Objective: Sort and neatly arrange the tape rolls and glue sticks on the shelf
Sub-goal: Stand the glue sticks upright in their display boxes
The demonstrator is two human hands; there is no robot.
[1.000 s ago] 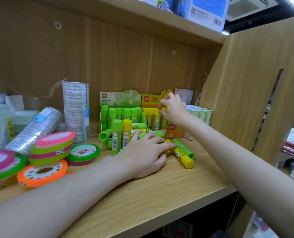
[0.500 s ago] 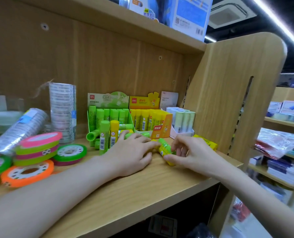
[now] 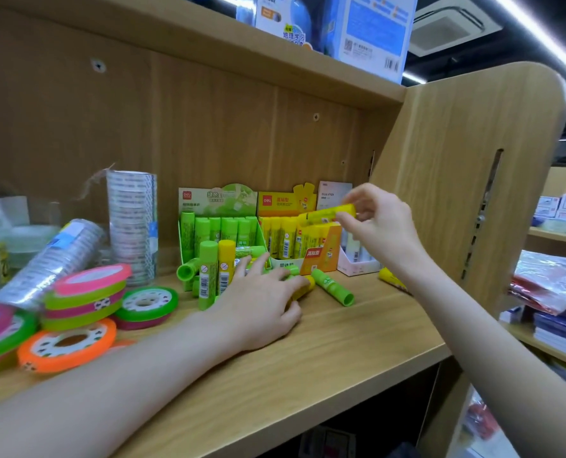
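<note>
My right hand pinches a yellow glue stick and holds it sideways just above the orange display box of yellow sticks. My left hand lies on the wooden shelf with spread fingers over loose sticks, touching a yellow one. A green stick lies beside its fingertips. One green and one yellow stick stand upright before the green display box. Coloured tape rolls sit stacked at left, next to clear tape stacks.
A white box of pale glue sticks stands right of the orange box. Another yellow stick lies behind my right forearm. The shelf's side panel closes the right end. An orange tape roll lies near the front edge.
My right hand picked a yellow glue stick off the shelf and raised it up to the orange box. My left hand stayed on the loose sticks.
</note>
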